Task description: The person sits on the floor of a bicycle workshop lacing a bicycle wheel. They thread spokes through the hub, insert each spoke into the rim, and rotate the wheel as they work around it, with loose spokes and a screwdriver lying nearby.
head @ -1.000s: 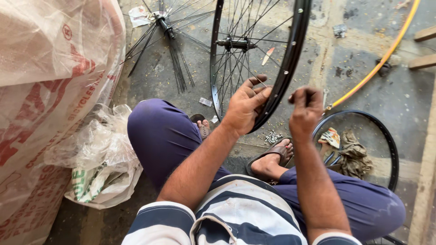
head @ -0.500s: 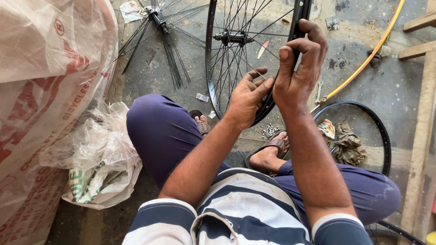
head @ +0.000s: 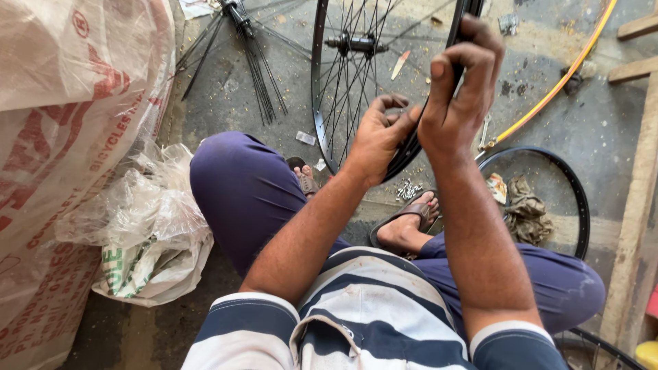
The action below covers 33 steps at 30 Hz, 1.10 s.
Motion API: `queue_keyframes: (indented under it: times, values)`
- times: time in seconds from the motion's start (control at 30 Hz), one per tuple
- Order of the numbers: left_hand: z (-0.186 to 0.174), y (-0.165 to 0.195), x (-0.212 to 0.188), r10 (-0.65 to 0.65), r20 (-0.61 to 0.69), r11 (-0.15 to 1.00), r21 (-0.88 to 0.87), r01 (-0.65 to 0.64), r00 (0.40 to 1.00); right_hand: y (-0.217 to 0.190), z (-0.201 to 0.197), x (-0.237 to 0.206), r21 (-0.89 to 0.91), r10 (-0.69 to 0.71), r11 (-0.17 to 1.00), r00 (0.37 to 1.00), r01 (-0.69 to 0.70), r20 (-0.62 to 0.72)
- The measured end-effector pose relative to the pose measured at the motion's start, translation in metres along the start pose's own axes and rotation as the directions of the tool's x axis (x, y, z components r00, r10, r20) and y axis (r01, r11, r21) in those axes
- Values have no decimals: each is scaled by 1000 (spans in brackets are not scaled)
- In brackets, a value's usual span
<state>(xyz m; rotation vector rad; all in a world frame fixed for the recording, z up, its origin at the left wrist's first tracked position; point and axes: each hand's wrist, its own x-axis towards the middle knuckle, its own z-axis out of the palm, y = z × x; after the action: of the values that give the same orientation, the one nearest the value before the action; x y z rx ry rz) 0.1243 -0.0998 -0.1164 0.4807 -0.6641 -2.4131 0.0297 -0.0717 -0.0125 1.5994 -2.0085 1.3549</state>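
Observation:
A black bicycle wheel rim (head: 317,103) with thin spokes and a hub (head: 356,45) stands upright in front of me. My left hand (head: 379,136) grips the lower part of the rim, fingers curled around it. My right hand (head: 460,89) is raised higher on the same rim, fingers pinched at the rim's edge. What the fingertips pinch is too small to tell. A small pile of silvery spoke nipples (head: 408,190) lies on the floor beside my sandalled foot (head: 410,220).
A large printed sack (head: 62,137) and a crumpled clear plastic bag (head: 147,226) fill the left. A loose hub with a bundle of spokes (head: 250,48) lies at the back. A second black rim (head: 576,199) with a rag, a yellow rim (head: 558,85) and wooden planks (head: 637,205) lie right.
My right hand has risen from beside the left hand up to the rim's right side and pinched there. The left hand has stayed on the lower rim.

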Motion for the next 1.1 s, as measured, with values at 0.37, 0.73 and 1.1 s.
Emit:
queue_keyframes:
  times: [0.37, 0.73, 1.1]
  values:
    - [-34, -25, 23, 163, -364, 576, 790, 211, 917, 20, -7, 13, 6, -15, 1000, 1000, 15, 3]
    - [-25, -22, 9, 51, -153, 842, 538, 40, 987, 31, -9, 15, -19, -20, 1000, 1000, 20, -9]
    - [-16, -26, 2, -127, 100, 991, 62, 121, 987, 46, -9, 25, -28, -30, 999, 999, 29, -35]
